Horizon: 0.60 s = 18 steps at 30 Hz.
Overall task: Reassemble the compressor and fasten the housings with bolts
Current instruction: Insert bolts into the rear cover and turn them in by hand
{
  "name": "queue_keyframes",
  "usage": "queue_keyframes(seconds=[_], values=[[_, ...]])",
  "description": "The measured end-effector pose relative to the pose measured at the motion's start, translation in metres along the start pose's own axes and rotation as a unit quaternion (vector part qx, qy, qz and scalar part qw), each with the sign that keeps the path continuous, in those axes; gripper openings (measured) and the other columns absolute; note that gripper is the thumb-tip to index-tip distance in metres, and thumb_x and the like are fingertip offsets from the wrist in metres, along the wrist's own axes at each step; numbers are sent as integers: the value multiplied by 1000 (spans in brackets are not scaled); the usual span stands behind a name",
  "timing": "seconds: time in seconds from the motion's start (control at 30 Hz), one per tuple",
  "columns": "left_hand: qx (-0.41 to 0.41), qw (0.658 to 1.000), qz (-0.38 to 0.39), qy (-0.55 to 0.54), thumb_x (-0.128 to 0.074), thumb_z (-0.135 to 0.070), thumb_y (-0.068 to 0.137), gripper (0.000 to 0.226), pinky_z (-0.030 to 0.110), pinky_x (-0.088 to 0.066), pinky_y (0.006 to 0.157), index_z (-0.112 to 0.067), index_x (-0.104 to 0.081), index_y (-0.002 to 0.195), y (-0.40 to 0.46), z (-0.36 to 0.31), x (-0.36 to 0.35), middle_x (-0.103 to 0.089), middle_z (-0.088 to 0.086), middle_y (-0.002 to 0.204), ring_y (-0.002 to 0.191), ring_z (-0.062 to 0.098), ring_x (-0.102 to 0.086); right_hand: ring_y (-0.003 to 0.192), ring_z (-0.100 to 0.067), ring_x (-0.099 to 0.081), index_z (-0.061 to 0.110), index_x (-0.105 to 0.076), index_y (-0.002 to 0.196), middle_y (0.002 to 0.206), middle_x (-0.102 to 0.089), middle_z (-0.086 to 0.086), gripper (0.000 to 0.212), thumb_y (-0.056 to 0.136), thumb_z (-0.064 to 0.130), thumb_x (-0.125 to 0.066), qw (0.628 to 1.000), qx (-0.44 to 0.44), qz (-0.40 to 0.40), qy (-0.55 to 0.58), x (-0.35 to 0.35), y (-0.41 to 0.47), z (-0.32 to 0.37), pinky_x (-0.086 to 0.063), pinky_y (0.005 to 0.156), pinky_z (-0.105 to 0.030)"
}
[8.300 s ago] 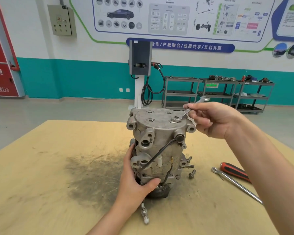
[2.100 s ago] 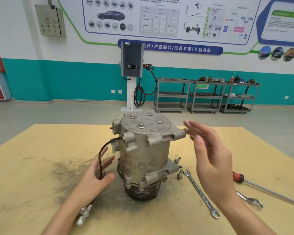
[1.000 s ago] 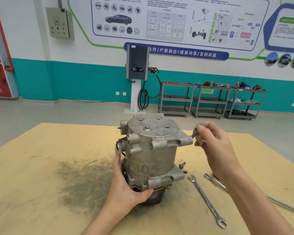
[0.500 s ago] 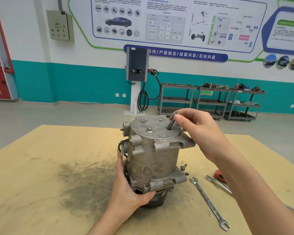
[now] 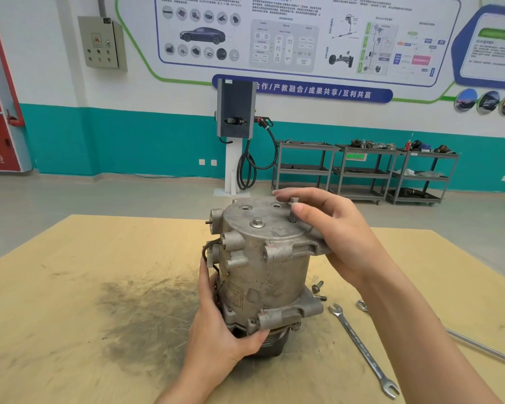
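The compressor (image 5: 263,275) stands upright on the tabletop (image 5: 70,287), one bolt (image 5: 257,222) already seated in its top housing. A second bolt (image 5: 293,209) stands proud in a hole near the rim, pinched by the right hand (image 5: 333,228); its threads seem barely started, though the thumb hides part of it. The left hand (image 5: 219,330) grips the lower body, steadying it. The step in hand is starting this bolt by hand; next it needs running down, then tightening with the wrench (image 5: 362,348) lying to the right, and the loose bolts (image 5: 317,287) beside the base remain to fit.

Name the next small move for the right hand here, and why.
Probably twirl the bolt down by fingers: the right hand pinches it, its shank stands proud of the compressor top, and the left hand steadies the base.
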State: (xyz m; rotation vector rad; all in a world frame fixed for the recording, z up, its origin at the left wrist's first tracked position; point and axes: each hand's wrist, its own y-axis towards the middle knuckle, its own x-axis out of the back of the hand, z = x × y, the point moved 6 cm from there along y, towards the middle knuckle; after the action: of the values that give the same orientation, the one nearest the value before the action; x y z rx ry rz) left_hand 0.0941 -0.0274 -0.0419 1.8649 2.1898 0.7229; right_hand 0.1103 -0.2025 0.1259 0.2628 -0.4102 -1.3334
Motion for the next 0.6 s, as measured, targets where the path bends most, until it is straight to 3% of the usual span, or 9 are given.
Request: queue_keyframes(seconds=[0.13,0.23,0.43,0.6], values=[[-1,1000,-1,-5,-91,-50,46,141,41,-47,104,-63,8,145,1,2,0,-47,-23,143,126,1,-53,110,-12,-64,11,-71,99,110,-73,1,17,96,7,-55,1000,10,-4,5,-2,-4,-4,-51,92,-29],[-4,1000,3,-17,-91,-56,45,141,32,-44,101,-63,8,145,1,3,-1,-45,-27,142,125,-5,-51,117,-7,-60,11,-73,102,113,-72,1,27,101,12,-46,999,11,-11,29,-2,-7,-7,-46,101,-32],[-15,1000,-1,-19,-89,-52,46,138,21,-41,98,-62,6,145,1,7,-1,-43,-36,138,126,-8,-49,100,-5,-67,4,-70,101,106,-74,-3,22,99,5,-48,998,16,-21,63,-4,-6,-11,-53,89,-23],[-16,1000,0,-23,-88,-52,47,136,2,-39,93,-61,5,146,2,8,-1,-41,-36,139,127,-9,-48,107,-17,-65,16,-63,87,107,-73,-3,8,94,13,-61,998,23,-36,48,-4,-6,-12,-50,97,-38]])
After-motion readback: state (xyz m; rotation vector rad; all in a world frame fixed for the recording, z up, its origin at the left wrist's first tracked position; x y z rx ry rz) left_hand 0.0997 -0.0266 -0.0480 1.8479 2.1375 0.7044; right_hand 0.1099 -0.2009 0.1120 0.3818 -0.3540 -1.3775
